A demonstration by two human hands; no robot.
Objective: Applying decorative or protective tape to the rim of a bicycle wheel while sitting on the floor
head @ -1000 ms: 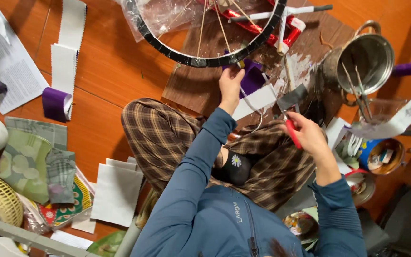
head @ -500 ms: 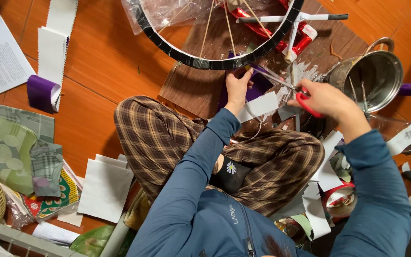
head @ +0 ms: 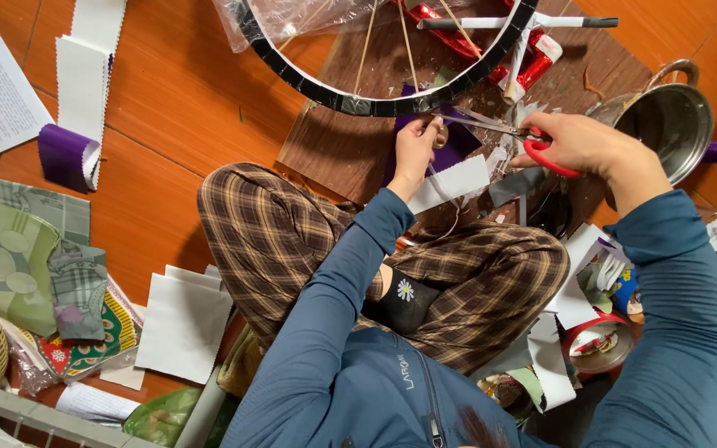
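So the right hand (head: 578, 145) had the red-handled scissors (head: 508, 137) gripped tight, fingers through the loops, blades pointing left toward the other hand. Compared with a second earlier, that hand had swung in from out on the right, over by the steel pot (head: 665, 120), and the blade tips now sat right at the purple tape (head: 450, 141) under the black wheel rim (head: 392, 104). My read: lining up was over and a snip was on.

The left hand (head: 417, 149) was closed on the tape, pinching it just below the rim, with a white backing strip (head: 454, 182) hanging down beside the wrist. It hardly moved over that second, so it was basically the anchor while the scissors came to it.

All of this was on the brown board (head: 334, 149) lying on the orange floor (head: 176, 124), toward the far edge, just past the crossed legs in plaid trousers (head: 292, 241). A purple roll (head: 64, 153) with more white strip sat well apart, out toward the left edge. Couldn't tell if the blades were actually touching the tape yet, too small.
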